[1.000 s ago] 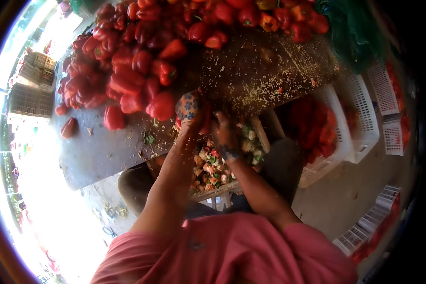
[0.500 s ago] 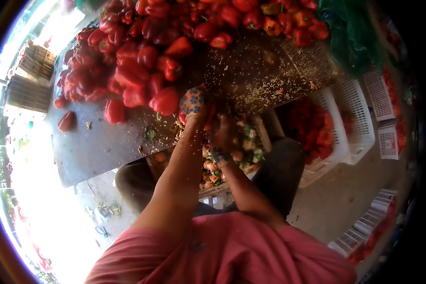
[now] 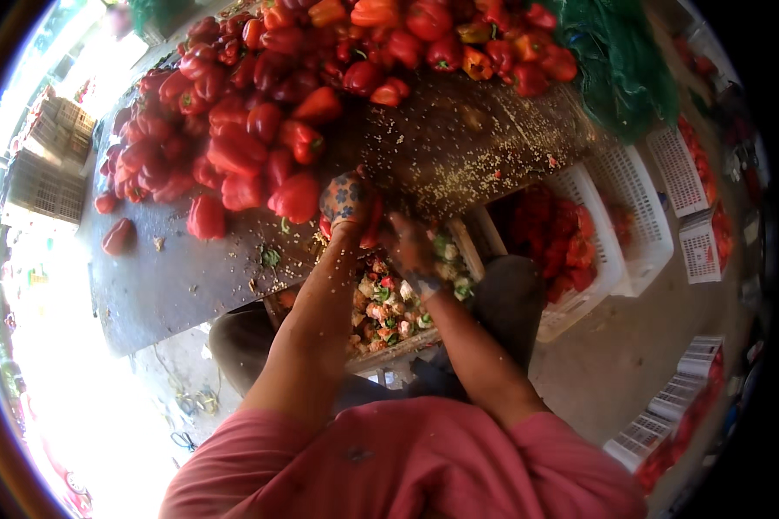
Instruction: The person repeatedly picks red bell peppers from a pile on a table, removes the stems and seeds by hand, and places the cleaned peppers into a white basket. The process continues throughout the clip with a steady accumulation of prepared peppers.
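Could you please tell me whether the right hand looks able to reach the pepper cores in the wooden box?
Probably yes: the right hand appears to be over the pepper cores, and nothing visible blocks the way.

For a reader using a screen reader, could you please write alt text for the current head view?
A person's left hand in a patterned glove holds a red pepper, the blurred right hand beside it, above a box of pepper cores. Piled red peppers and scattered seeds cover parts of the table ahead.
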A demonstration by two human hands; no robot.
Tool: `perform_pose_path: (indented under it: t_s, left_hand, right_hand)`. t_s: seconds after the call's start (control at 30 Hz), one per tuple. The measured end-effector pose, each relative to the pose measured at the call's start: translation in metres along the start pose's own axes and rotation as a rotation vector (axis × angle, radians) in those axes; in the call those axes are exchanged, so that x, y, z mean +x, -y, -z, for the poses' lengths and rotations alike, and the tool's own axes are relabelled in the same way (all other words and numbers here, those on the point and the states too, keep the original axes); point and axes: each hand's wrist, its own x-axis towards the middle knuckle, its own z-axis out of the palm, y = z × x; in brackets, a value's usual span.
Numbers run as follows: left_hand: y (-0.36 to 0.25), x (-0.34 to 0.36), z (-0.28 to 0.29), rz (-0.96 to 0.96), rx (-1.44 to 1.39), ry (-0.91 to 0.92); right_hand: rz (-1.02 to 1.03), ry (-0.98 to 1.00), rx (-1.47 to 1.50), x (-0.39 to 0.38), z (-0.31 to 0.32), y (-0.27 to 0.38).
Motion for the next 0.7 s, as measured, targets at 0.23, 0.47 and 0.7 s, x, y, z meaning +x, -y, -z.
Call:
perform_pose_path:
  t_s: [0.23, 0.47, 0.7]
  left_hand:
    - [0.009, 0.002, 0.001, -0.016, -0.06, -0.046]
    - [0.03, 0.01, 0.014, 0.091, -0.383, -0.053]
    - [0.037, -0.009, 0.006, 0.125, -1.227, -0.091]
  right_hand:
    - [-0.136, 0.266, 0.289, 0.04, 0.033, 0.022]
    - [-0.027, 0.102, 0.797, 0.02, 0.048, 0.082]
    - [-0.205, 0.12, 0.995, -0.053, 0.037, 0.017]
